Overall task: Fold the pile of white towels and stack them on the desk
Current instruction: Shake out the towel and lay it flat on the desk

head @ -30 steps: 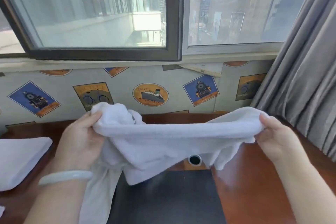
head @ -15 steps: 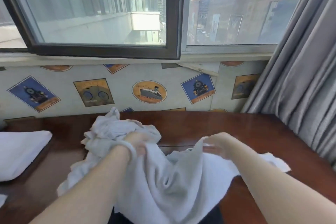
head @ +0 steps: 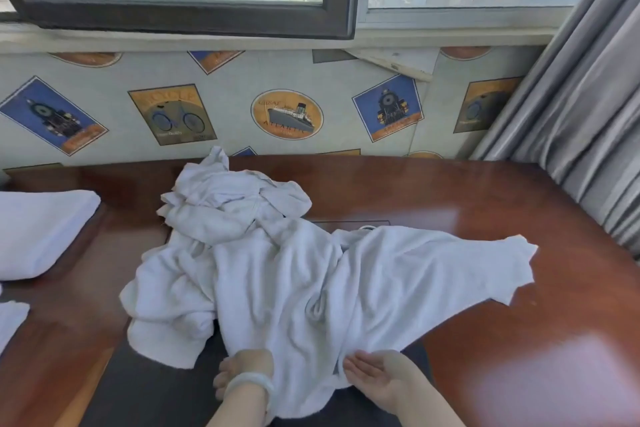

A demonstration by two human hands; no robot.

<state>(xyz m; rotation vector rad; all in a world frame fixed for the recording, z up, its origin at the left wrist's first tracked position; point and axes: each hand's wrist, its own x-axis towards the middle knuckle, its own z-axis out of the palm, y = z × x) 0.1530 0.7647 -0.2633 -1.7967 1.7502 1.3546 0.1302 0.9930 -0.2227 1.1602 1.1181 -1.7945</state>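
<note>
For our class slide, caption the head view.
Left hand grips and right hand touches a rumpled white towel on the desk.

On the wallpaper (head: 235, 87) behind my tabletop, the only word I can read with any confidence is "ATLANTIC", curved under the steamship in the oval emblem (head: 286, 114); the smaller word above the ship is too blurred. The bicycle label (head: 172, 114) shows large letters across its top ending in "CYCLE", with a line of small script beneath that I cannot make out. The blue locomotive labels (head: 388, 107) carry orange banners whose lettering is illegible.
</note>
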